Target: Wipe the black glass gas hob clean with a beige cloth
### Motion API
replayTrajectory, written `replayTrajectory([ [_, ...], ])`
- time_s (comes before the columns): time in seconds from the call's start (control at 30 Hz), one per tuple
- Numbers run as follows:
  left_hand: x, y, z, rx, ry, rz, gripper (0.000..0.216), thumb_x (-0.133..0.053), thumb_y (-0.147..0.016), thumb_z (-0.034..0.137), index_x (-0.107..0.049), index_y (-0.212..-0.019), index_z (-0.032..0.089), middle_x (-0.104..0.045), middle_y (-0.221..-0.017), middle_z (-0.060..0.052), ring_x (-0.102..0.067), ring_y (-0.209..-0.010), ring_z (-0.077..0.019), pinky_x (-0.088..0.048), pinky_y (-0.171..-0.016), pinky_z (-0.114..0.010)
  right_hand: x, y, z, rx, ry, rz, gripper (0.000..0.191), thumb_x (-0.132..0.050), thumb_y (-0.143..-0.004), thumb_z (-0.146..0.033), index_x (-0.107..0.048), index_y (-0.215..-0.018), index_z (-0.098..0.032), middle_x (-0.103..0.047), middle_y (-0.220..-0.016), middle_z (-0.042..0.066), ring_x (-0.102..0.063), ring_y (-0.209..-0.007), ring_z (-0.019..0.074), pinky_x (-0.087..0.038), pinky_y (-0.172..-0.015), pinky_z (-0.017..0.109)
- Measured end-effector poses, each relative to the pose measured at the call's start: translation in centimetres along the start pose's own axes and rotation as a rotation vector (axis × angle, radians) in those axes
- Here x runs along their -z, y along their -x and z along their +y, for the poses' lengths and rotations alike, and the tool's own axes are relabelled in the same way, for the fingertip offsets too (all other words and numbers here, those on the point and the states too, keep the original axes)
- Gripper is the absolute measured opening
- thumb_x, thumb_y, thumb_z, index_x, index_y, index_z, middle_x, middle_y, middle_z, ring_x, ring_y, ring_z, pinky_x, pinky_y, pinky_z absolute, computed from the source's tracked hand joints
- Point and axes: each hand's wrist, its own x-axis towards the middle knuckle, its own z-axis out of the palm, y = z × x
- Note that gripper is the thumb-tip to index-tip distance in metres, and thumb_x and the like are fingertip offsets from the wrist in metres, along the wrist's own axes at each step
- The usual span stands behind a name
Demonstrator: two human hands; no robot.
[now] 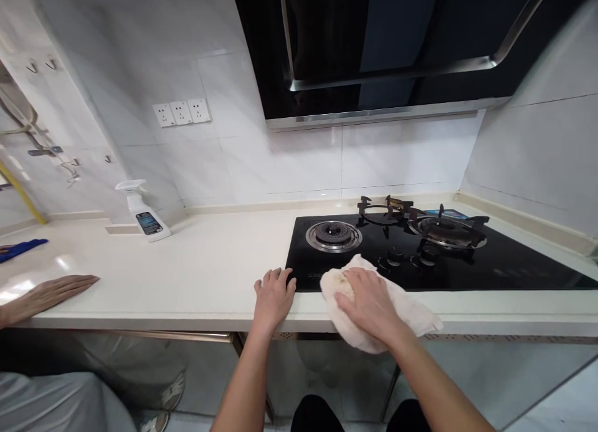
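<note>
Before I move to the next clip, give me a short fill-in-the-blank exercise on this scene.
1. The right hand rests on the cloth; the left hand holds ____.
2. In the picture, the bottle stands to the ____ of the hob.
3. The wall has ____ sockets in a row.
4. The hood is mostly ____.
Missing words: nothing; left; three; black.

From view centre, find cooktop (504,270) at 4 o'clock, set in counter (219,257), below range hood (397,33) at 1. On cooktop, note left burner (334,234) toward 9, pan support (377,221) at rear, right burner (451,232) toward 2, control knobs (395,256) between, nearer front edge. At 5, cloth (411,310) under right hand (369,298), across cooktop's front edge and past counter's. Between 6 and 7, left hand (275,295) at cooktop's left front corner. At 9, spray bottle (147,215) on counter; farther left, rag (23,248). At 8, co-worker's hand (56,293) on counter, before rag. At 10, wall sockets (181,113).
</note>
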Motion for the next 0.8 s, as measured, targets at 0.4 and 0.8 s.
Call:
replayTrajectory([
  [0.4,-0.2,-0.2,-0.5,0.007,-0.012,-0.006,0.040,-0.043,-0.107,0.037,-0.060,-0.141,0.027,-0.060,-0.150,-0.011,-0.048,-0.144,-0.0306,-0.036,-0.115,-0.057,0.0,0.3,2.4,0.143,-0.169,0.018,0.036,-0.053,-0.099,-0.043,-0.061,-0.127,-0.022,-0.063,-0.134,0.009,-0.055,-0.123,0.0296,-0.040,-0.107,0.047],
  [0.8,-0.4,-0.1,-0.3,-0.012,0.010,0.013,0.040,-0.042,-0.107,0.037,-0.061,-0.140,0.027,-0.060,-0.149,-0.013,-0.049,-0.142,-0.0303,-0.036,-0.115,-0.058,3.5,4.0,17.0,-0.224,0.131,0.115,0.062,-0.035,-0.097,-0.063,-0.062,-0.131,-0.018,-0.065,-0.133,0.013,-0.061,-0.114,0.0352,-0.048,-0.095,0.050],
])
